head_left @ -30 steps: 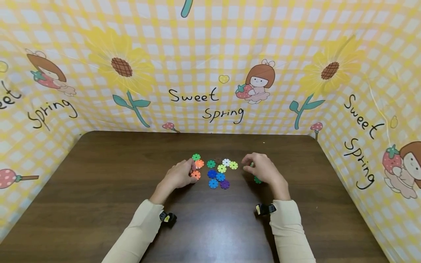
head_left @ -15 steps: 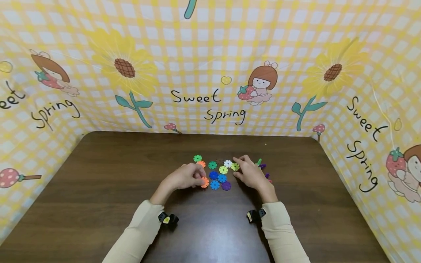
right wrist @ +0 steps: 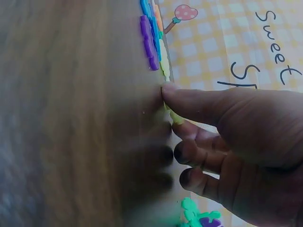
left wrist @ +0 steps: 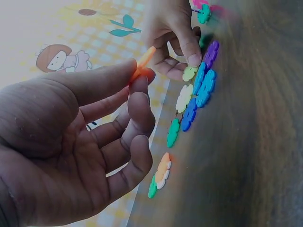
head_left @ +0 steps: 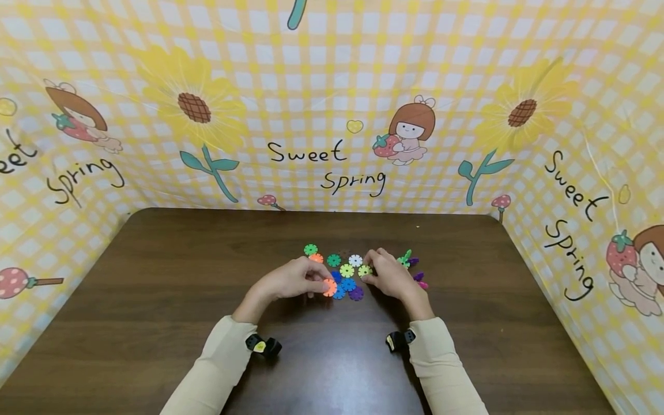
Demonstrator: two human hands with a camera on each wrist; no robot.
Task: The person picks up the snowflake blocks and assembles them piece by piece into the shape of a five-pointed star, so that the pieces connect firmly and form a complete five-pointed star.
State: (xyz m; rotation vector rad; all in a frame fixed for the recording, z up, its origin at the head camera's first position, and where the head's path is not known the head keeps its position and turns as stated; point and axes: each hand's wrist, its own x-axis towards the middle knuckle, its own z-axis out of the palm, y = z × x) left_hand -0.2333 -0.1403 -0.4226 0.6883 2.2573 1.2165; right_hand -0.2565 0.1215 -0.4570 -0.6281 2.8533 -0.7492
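Note:
In the head view my left hand (head_left: 290, 278) pinches an orange notched plastic disc (head_left: 329, 287) between thumb and fingers, raised in front of several blue discs (head_left: 349, 284). The left wrist view shows this orange disc (left wrist: 143, 62) edge-on at the fingertips, with the other fingers curled below. My right hand (head_left: 390, 274) is at the right end of the spread discs, its thumb and forefinger pinching a yellow-green disc (head_left: 365, 271). In the right wrist view that yellow-green disc (right wrist: 176, 117) is mostly hidden by the thumb.
Around the hands lie a white disc (head_left: 355, 261), a second yellow-green disc (head_left: 347, 270), a dark green disc (head_left: 334, 260), a purple disc (head_left: 355, 294) and a bright green disc (head_left: 310, 249). Joined green and purple pieces (head_left: 403, 261) stand right of my right hand. Patterned cloth (head_left: 311, 115) rises behind the brown table (head_left: 207, 242).
My left hand has picked up the orange disc and carried it right, over the blue ones. My right hand has moved left from the joined pieces and taken hold of the yellow-green disc.

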